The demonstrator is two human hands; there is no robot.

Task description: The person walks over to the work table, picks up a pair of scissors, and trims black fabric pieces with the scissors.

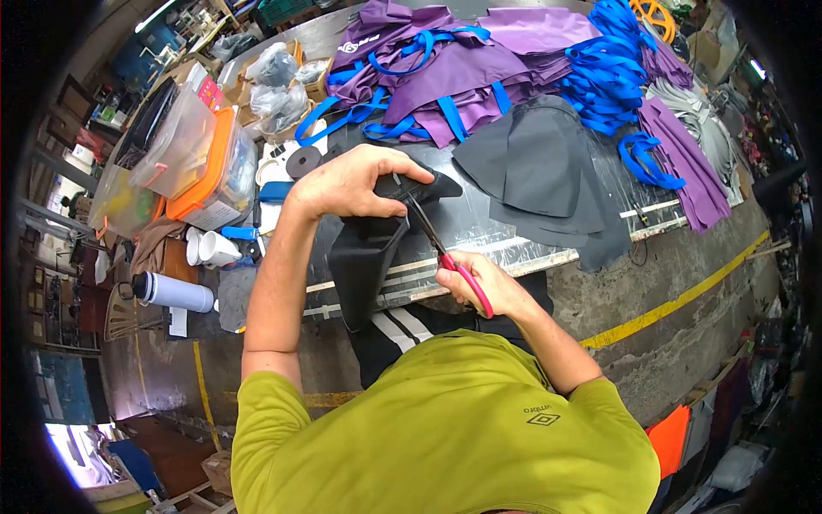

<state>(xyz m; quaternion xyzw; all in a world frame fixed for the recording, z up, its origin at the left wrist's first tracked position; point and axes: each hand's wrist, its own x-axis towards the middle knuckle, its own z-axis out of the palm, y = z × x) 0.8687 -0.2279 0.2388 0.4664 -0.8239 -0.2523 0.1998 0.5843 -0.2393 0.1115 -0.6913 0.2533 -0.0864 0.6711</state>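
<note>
My left hand (355,182) pinches the upper part of a black fabric piece (364,261), which hangs down over the table's front edge. My right hand (481,283) is closed on the red handle of a pair of scissors (432,233). The blades point up and left, and their tips are at the black fabric between the thumb and fingers of my left hand. Whether the blades are cutting into the fabric cannot be made out. Right of the scissors, a stack of dark grey fabric pieces (535,171) lies on the table (462,248).
Purple fabric (445,86) with blue straps (604,77) covers the table's back. At the left are plastic boxes (227,176) with orange rims, white cups (218,248) and a white bottle (175,292). A black tape roll (303,162) lies beyond my left wrist.
</note>
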